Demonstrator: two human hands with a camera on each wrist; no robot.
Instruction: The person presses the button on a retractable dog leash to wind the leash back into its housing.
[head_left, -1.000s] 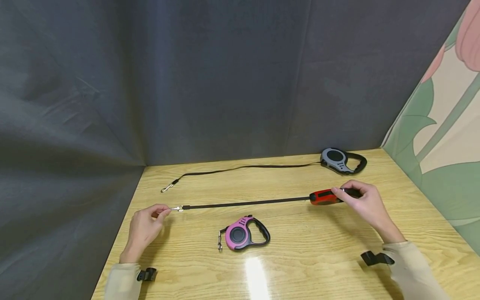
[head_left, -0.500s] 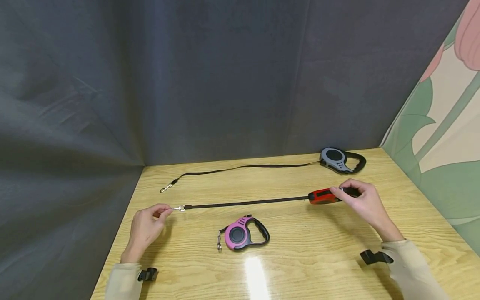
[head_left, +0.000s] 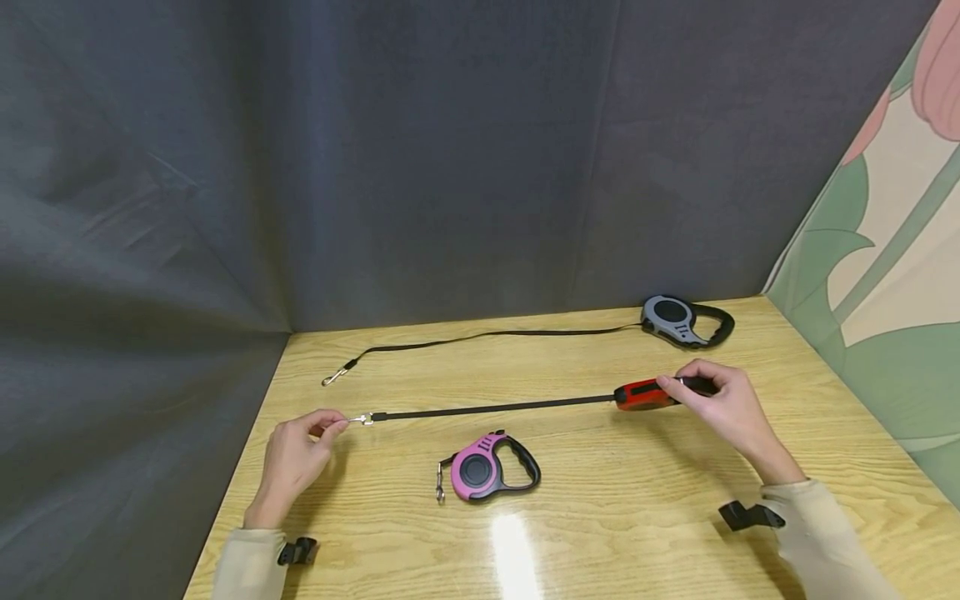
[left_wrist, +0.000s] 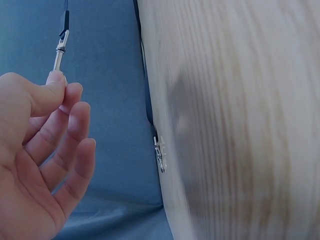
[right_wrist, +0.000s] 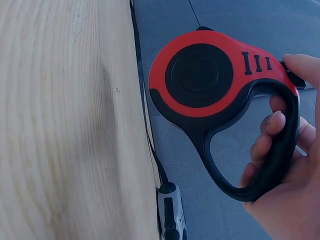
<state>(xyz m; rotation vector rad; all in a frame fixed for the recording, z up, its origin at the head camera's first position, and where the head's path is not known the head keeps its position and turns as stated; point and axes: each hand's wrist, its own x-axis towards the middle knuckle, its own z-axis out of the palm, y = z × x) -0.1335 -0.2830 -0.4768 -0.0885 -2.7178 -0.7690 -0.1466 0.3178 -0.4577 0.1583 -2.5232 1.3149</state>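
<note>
My right hand grips the black handle of a red retractable dog leash, fingers wrapped through the loop and thumb at the button on top. From its casing a black strap runs straight and taut to the left, held above the table. At the far end, my left hand pinches the silver snap hook between thumb and forefinger; the other fingers are loosely bent. Below the strap, a pink retractable leash lies on the table with its hook beside it.
A grey retractable leash lies near the back edge of the wooden table, its strap stretched left to a hook. A dark curtain stands behind; a floral panel is at right.
The left hand has shifted slightly right with the hook, and the red leash has moved very slightly left. The strap between them remains taut; the pink and grey leashes have not moved.
</note>
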